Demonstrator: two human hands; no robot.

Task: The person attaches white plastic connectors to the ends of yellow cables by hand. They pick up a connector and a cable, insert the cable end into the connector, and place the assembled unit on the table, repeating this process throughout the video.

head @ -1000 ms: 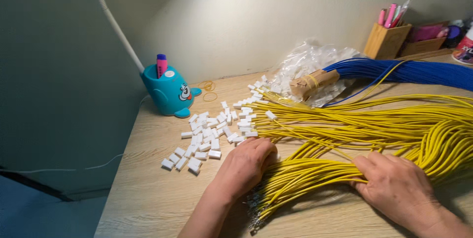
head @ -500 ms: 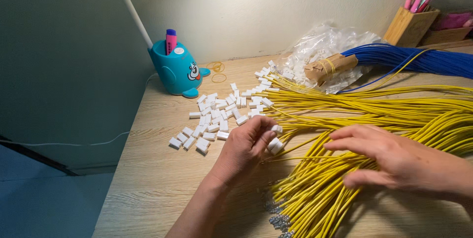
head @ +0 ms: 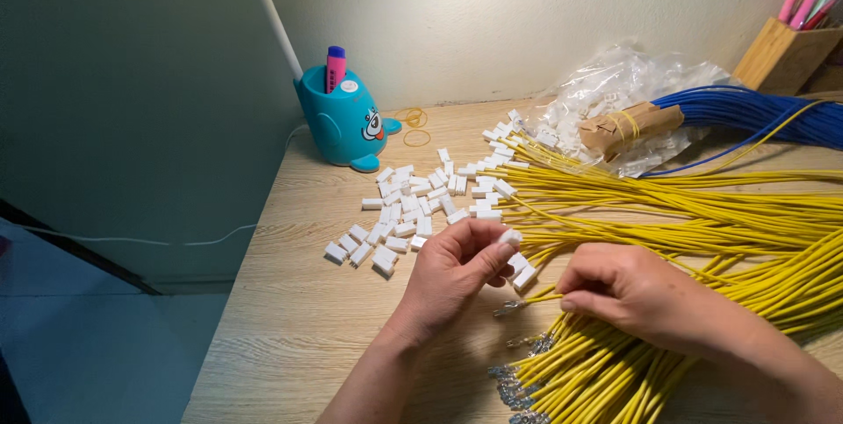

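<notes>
A small white connector housing [head: 509,237] sits pinched between thumb and fingertips of the left hand [head: 452,270], raised just above the wooden desk [head: 290,327] near the middle. Just right of it, the right hand [head: 628,291] is curled on a yellow wire [head: 536,299], apparently pinching it, its metal tip pointing left. Underneath fans the yellow wire bundle [head: 702,213]; loose white housings [head: 413,213] lie farther left, before a teal pen holder [head: 342,121].

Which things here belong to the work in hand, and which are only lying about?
In use:
- left hand pinching a white connector
- right hand on the yellow wires
- loose white connectors

Lying about:
- blue whale pen holder
- blue wires
- wooden pen box
</notes>
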